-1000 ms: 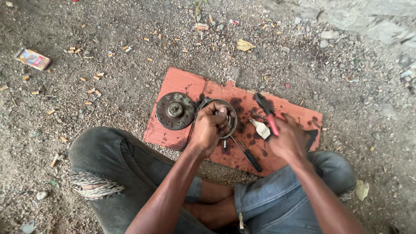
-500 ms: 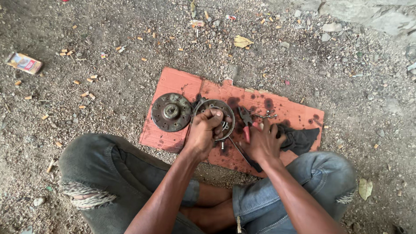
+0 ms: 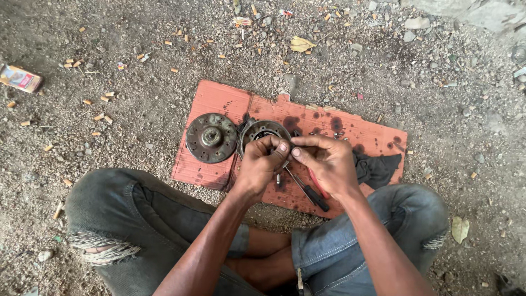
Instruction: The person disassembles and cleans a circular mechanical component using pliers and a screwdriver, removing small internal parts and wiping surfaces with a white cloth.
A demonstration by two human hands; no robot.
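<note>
Fingertips of the left hand (image 3: 262, 164) and right hand (image 3: 323, 161) meet, pinched together over a metal ring (image 3: 263, 136); whether they grip a small part cannot be told. The ring lies on a red board (image 3: 213, 104), partly hidden under the left hand. Just left of it sits a rusty disc (image 3: 211, 137). Below the hands lies a screwdriver (image 3: 313, 193); right of them, a black rag (image 3: 378, 167). Gravel ground (image 3: 137, 33) surrounds the board.

Rusty round disc (image 3: 211, 137) at nine o'clock on the red cardboard (image 3: 211, 101), black rag (image 3: 375, 169) at three, small box (image 3: 19, 78) far at ten, dry leaf (image 3: 302, 44) at twelve
</note>
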